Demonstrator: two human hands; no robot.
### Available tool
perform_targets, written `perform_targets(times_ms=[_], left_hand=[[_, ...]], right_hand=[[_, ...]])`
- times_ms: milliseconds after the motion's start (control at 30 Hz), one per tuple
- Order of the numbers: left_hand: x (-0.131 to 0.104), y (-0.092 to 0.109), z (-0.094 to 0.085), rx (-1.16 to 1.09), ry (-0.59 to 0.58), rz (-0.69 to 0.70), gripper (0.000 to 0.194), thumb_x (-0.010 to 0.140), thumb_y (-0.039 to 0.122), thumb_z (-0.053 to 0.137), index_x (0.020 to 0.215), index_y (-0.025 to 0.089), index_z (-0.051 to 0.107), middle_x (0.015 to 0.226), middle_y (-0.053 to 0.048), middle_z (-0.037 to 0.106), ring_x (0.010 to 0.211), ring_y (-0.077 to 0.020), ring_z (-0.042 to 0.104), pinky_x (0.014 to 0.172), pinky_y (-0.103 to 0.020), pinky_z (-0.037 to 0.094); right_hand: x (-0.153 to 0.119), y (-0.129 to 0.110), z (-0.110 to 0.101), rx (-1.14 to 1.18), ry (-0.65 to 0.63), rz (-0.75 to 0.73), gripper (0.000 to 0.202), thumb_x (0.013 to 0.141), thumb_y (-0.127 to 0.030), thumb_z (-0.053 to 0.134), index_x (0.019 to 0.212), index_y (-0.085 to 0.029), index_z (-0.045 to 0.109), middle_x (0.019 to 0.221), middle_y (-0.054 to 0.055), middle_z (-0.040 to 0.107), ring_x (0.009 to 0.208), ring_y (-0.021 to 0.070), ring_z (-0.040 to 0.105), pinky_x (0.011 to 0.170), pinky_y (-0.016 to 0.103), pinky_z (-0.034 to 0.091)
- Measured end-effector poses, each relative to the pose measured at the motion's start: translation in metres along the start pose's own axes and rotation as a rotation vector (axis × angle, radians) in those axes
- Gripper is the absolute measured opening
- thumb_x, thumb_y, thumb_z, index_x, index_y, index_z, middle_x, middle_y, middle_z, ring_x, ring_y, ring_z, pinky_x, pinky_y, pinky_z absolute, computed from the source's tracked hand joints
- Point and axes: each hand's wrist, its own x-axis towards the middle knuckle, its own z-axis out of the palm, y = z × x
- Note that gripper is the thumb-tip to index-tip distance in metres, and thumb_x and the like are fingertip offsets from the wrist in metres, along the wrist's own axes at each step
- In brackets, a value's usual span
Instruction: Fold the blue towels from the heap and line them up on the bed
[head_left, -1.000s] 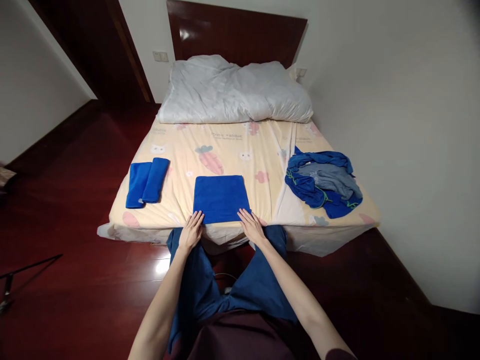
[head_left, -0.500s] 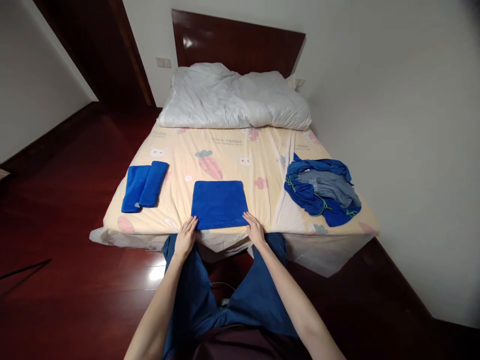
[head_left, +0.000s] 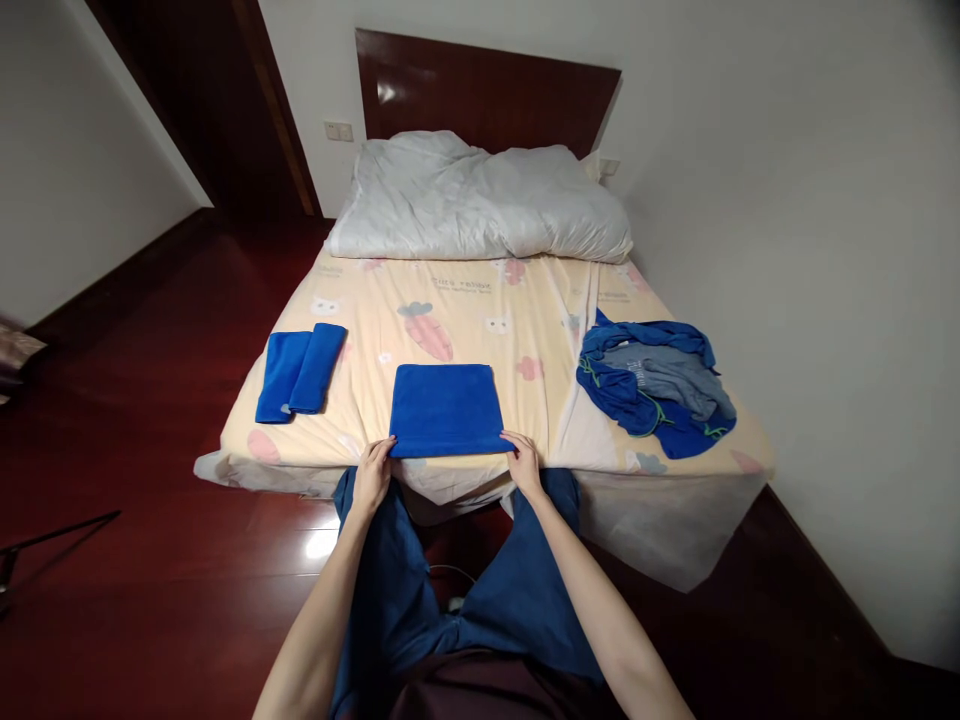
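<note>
The left hand and right hand are pinching the flat cloth, lower centre; a folded bundle is lying left, an unfolded pile right.

One bare left hand, and there's one bare right hand, so two; one flat rectangular blue cloth; two narrow blue fabric panels, joined or separate, can't tell; one crumpled blue-and-grey clothing heap; one puffy white duvet, one dark-brown wooden headboard, one cream printed bedsheet!
</note>
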Motion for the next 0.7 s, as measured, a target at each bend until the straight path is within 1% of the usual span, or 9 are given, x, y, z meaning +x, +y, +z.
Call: perform_targets(times_ms=[100, 200, 267, 333, 400, 500, 600, 700], left_hand=[[-0.001, 0.004, -0.003, 0.012, -0.008, -0.026, 0.043, 0.094, 0.013, 0.040, 0.131, 0.022, 0.057, 0.120, -0.010, 0.066, 0.117, -0.0258, 0.057, 0.106, -0.045, 0.049], [-0.002, 0.006, -0.003, 0.023, 0.021, -0.061, 0.034, 0.097, 0.019, 0.042, 0.127, 0.022, 0.058, 0.110, -0.011, 0.065, 0.110, -0.0264, 0.059, 0.098, -0.044, 0.052], [-0.003, 0.006, -0.002, 0.016, 0.058, -0.096, 0.031, 0.100, 0.026, 0.042, 0.126, 0.021, 0.057, 0.108, -0.011, 0.064, 0.106, -0.0261, 0.061, 0.095, -0.043, 0.052], [-0.002, 0.006, 0.000, 0.005, 0.081, -0.133, 0.031, 0.101, 0.033, 0.043, 0.127, 0.020, 0.056, 0.107, -0.012, 0.063, 0.102, -0.0257, 0.063, 0.093, -0.042, 0.053], [-0.002, 0.006, 0.001, -0.002, 0.094, -0.167, 0.033, 0.101, 0.036, 0.043, 0.127, 0.020, 0.055, 0.105, -0.011, 0.063, 0.099, -0.0251, 0.064, 0.091, -0.041, 0.053], [-0.001, 0.010, 0.001, -0.010, 0.117, -0.201, 0.034, 0.101, 0.038, 0.043, 0.128, 0.020, 0.054, 0.101, -0.010, 0.062, 0.093, -0.0238, 0.065, 0.088, -0.039, 0.054], [0.000, 0.012, 0.001, -0.025, 0.148, -0.211, 0.033, 0.101, 0.039, 0.044, 0.126, 0.020, 0.053, 0.099, -0.009, 0.061, 0.089, -0.0228, 0.065, 0.086, -0.039, 0.055], [0.000, 0.010, 0.001, -0.028, 0.166, -0.204, 0.031, 0.101, 0.042, 0.044, 0.121, 0.021, 0.054, 0.100, -0.009, 0.061, 0.088, -0.0231, 0.065, 0.084, -0.039, 0.055]], right_hand=[[-0.007, 0.008, -0.001, 0.036, 0.005, 0.042, 0.037, 0.086, -0.017, 0.047, 0.113, -0.021, 0.072, 0.117, 0.010, 0.070, 0.114, 0.0248, 0.062, 0.100, 0.044, 0.052], [-0.012, 0.016, 0.000, 0.088, 0.020, 0.139, 0.029, 0.090, -0.031, 0.051, 0.108, -0.019, 0.071, 0.105, 0.011, 0.072, 0.099, 0.0242, 0.067, 0.089, 0.039, 0.055], [-0.013, 0.020, 0.002, 0.130, 0.022, 0.190, 0.031, 0.092, -0.041, 0.053, 0.102, -0.017, 0.070, 0.094, 0.010, 0.072, 0.087, 0.0229, 0.068, 0.082, 0.036, 0.056], [-0.013, 0.021, 0.005, 0.161, 0.032, 0.211, 0.035, 0.091, -0.048, 0.055, 0.099, -0.017, 0.069, 0.091, 0.010, 0.072, 0.083, 0.0223, 0.068, 0.080, 0.035, 0.056], [-0.011, 0.020, 0.006, 0.175, 0.052, 0.223, 0.039, 0.090, -0.051, 0.057, 0.102, -0.016, 0.068, 0.094, 0.011, 0.073, 0.085, 0.0229, 0.069, 0.081, 0.036, 0.056], [-0.010, 0.017, 0.007, 0.185, 0.068, 0.240, 0.042, 0.089, -0.053, 0.059, 0.105, -0.015, 0.068, 0.095, 0.013, 0.073, 0.085, 0.0234, 0.070, 0.080, 0.037, 0.057], [-0.009, 0.013, 0.007, 0.204, 0.070, 0.228, 0.040, 0.089, -0.052, 0.058, 0.105, -0.016, 0.066, 0.087, 0.010, 0.072, 0.078, 0.0218, 0.069, 0.074, 0.035, 0.056], [-0.008, 0.011, 0.006, 0.213, 0.069, 0.192, 0.033, 0.091, -0.049, 0.058, 0.102, -0.018, 0.062, 0.077, 0.005, 0.068, 0.069, 0.0192, 0.064, 0.067, 0.032, 0.053]])
